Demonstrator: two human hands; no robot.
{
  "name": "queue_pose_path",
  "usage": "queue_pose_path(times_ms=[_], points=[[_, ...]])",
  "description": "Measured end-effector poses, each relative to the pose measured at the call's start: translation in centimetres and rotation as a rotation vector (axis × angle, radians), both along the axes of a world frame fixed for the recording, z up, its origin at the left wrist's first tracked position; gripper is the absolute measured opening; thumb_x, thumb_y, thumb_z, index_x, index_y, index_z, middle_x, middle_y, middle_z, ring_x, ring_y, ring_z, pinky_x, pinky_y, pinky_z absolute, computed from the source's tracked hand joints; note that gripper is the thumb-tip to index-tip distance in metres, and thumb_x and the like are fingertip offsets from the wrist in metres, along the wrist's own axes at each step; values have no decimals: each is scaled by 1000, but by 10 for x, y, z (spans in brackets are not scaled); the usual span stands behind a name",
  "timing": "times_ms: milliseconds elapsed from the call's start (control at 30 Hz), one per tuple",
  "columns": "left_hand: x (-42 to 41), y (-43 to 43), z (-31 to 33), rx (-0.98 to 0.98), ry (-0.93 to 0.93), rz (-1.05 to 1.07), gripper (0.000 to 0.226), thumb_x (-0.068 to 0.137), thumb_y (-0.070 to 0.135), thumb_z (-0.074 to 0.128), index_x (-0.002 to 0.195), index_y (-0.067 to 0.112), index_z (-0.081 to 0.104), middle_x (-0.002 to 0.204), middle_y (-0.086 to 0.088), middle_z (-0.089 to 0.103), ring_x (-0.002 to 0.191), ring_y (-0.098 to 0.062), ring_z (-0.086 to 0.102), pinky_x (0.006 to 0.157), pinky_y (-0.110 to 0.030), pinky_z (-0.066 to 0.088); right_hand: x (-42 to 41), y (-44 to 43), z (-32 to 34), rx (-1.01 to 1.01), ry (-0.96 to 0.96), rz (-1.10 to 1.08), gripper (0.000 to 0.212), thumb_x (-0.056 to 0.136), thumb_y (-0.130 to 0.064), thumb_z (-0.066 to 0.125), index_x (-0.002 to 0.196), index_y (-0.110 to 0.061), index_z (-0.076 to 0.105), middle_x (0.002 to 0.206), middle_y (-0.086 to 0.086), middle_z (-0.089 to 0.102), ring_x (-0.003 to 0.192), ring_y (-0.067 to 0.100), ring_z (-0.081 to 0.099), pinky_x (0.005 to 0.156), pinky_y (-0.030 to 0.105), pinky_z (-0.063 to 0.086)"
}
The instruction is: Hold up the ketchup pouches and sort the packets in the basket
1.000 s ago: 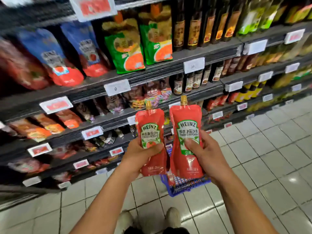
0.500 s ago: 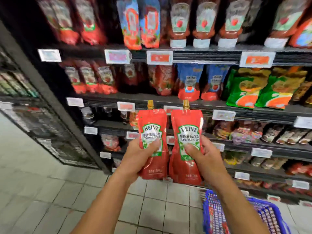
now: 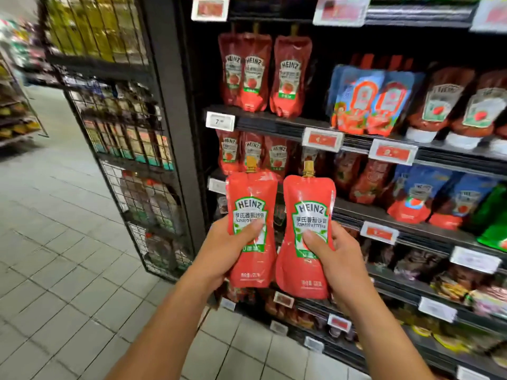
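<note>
Floor (image 3: 63, 242): pale tiles, left half of view, running far into the aisle.
Wire rack (image 3: 129, 149): far left of the shelving, mesh front keeping small packets in; contents blurred.
Left hand (image 3: 223, 250): wrapped round lower half of left pouch, thumb pressed across label front, fingers behind; closed firmly, nothing loose.
Left pouch (image 3: 252, 223): red Heinz ketchup pouch, upright, gold cap on top, label facing camera; held low on the body, probably so the print stays readable.
Gap between pouches: narrow, edges just beside each other near the bottom; touching or not, cannot tell.
Right pouch (image 3: 307, 229): same kind, upright, a little lower and nearer than the left one; side by side, likely for comparison.
Right hand (image 3: 333, 259): curled round lower right edge of right pouch, thumb on label, fingers hidden behind.
Shelves (image 3: 277, 124): black, right half of view, price tags on front edges.
Shelf pouches (image 3: 255, 75): matching red pouches standing on the far upper shelf, more on the shelf below, directly behind held pair.
Blue packs (image 3: 370, 100): right of those, standing, labels out.
</note>
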State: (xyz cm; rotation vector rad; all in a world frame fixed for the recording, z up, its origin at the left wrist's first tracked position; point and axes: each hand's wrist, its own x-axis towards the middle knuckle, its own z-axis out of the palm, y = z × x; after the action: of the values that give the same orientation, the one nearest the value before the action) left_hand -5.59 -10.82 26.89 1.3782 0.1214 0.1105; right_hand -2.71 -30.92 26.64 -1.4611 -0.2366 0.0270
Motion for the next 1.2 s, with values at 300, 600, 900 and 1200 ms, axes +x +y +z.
queue_pose_path(times_ms=[300, 600, 900, 1200], points=[[35, 57, 32, -25, -105, 28, 18, 75, 41, 76, 92, 34, 77, 99, -4, 78, 86, -21, 75, 66, -27, 59, 38, 59, 36, -14, -66, 81, 31, 77, -35, 73, 105, -23, 72, 99, 5, 78, 87, 23, 75, 68, 29, 58], [122, 92, 74, -10, -214, 33, 22, 74, 43, 77, 93, 32, 77, 101, -4, 77, 89, -23, 75, 67, -29, 59, 126, 98, 68, 54, -146, 84, 17, 82, -31, 74, 99, -32, 74, 98, 3, 78, 86, 21, 76, 65, 24, 57], [221, 125, 118, 60, -312, 109, 15, 74, 43, 78, 86, 35, 79, 93, 0, 78, 82, -17, 76, 62, -23, 57, 221, 124, 104, 56, -278, 12, 15, 89, -23, 72, 104, -23, 71, 96, -1, 78, 86, 17, 75, 66, 22, 56], [288, 159, 145, 78, -399, 33, 19, 84, 31, 78, 101, 25, 74, 101, -3, 78, 89, -21, 75, 68, -28, 59, 279, 156, 135, 34, -361, -65, 15, 90, -27, 72, 105, -23, 71, 97, -2, 78, 86, 17, 75, 67, 24, 57]])
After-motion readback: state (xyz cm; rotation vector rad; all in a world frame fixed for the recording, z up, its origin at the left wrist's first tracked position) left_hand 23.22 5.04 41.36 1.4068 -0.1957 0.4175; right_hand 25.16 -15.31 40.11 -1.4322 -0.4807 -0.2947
